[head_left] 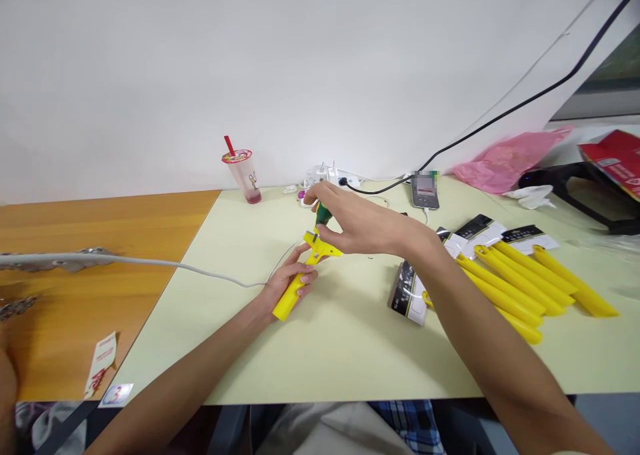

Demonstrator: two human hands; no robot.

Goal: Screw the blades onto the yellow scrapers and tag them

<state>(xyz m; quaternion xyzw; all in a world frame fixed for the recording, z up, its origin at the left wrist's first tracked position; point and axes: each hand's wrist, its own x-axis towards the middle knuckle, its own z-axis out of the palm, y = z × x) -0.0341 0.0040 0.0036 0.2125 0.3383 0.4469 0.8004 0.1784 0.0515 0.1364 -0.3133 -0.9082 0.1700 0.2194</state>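
Observation:
My left hand (290, 275) is closed around the handle of a yellow scraper (290, 298), its wide head pointing up and away from me. Above that head, my right hand (350, 218) grips the green handle of what looks like a screwdriver (323, 215) from the top. The tool points down at the scraper head, where a dark metal part shows; my fingers partly hide the contact. To the right, several yellow handles (520, 281) lie side by side, with black-and-white packaging cards (407, 295) around them. My right forearm covers some of these.
A plastic cup (245, 178) with a red straw stands by the wall. Chargers (323, 175) and a phone (425, 189) lie at the back. A grey cable (200, 270) crosses from the left. A pink bag (507, 161) sits back right. Part of another person's arm (7, 381) shows far left.

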